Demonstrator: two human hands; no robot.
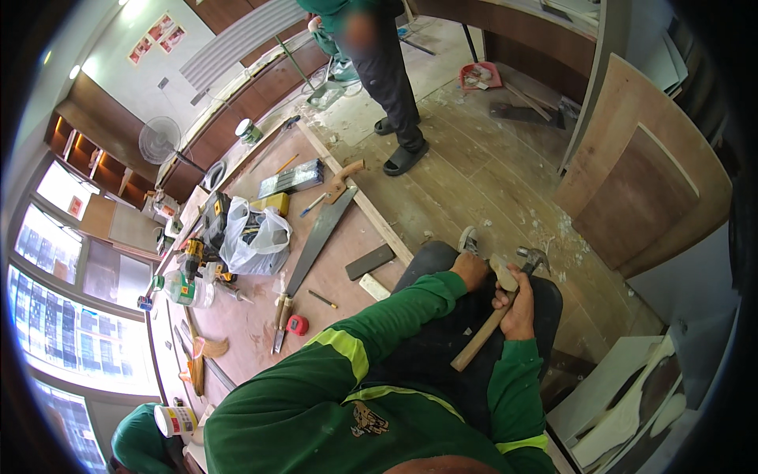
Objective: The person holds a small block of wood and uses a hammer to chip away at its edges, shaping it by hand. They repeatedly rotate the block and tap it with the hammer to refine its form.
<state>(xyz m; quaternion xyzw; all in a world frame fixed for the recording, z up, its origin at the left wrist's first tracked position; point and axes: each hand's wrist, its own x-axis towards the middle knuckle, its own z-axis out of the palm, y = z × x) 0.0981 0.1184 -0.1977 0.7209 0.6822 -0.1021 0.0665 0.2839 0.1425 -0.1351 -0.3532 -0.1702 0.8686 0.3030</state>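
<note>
My right hand (517, 308) is closed on a claw hammer (482, 340), its metal head (534, 259) upward and its wooden handle slanting down over my dark-trousered leg. A pale object (503, 273), too indistinct to name, sits against that hand beside the hammer. My left hand (472, 270) is bent down by my knee, just left of the pale object, above my shoe (467, 240); what its fingers hold, if anything, cannot be made out.
At left, a wooden work surface (268, 332) carries a handsaw (316, 249), drills (193, 257), a plastic bag (253, 237), bottle, tape measure and several tools. A person (391, 103) stands ahead; others are behind and at lower left (142, 438). Boards (600, 205) lean at right.
</note>
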